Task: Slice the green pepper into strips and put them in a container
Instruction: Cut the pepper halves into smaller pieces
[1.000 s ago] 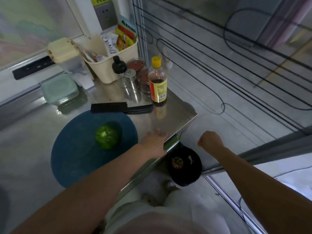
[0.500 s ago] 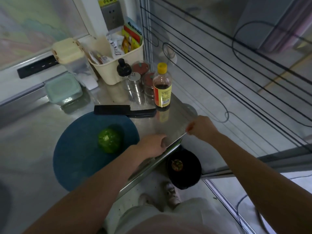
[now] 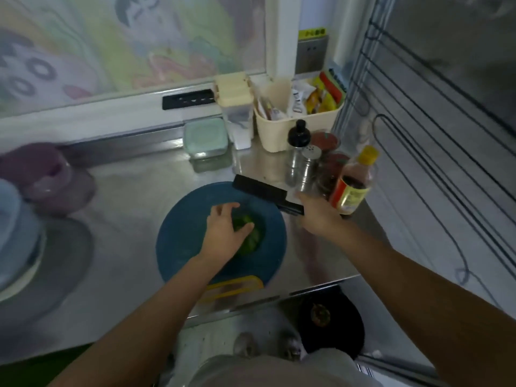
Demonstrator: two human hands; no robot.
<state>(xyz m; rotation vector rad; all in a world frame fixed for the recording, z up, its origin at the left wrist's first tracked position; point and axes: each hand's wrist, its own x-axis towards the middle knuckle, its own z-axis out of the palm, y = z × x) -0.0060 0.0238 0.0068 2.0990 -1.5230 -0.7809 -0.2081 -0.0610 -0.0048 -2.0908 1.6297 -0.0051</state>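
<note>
A green pepper (image 3: pixel 249 238) lies on the round blue cutting board (image 3: pixel 184 247) in the middle of the steel counter. My left hand (image 3: pixel 226 230) covers the pepper from the left, fingers and thumb curved round it. A black cleaver (image 3: pixel 259 189) lies across the board's far right edge, blade pointing left. My right hand (image 3: pixel 315 212) grips its black handle (image 3: pixel 291 208). A lidded pale green container (image 3: pixel 206 137) stands at the back of the counter.
A sauce bottle (image 3: pixel 353 181), shakers (image 3: pixel 303 163) and jars crowd the right back corner beside a cream basket (image 3: pixel 293 118). Purple and blue bowls (image 3: pixel 47 177) stand at left. A black bin (image 3: pixel 332 319) sits on the floor below the counter edge.
My left hand moved from the counter's edge onto the pepper. My right hand rose from beside the counter and took the cleaver's handle. The view swung left.
</note>
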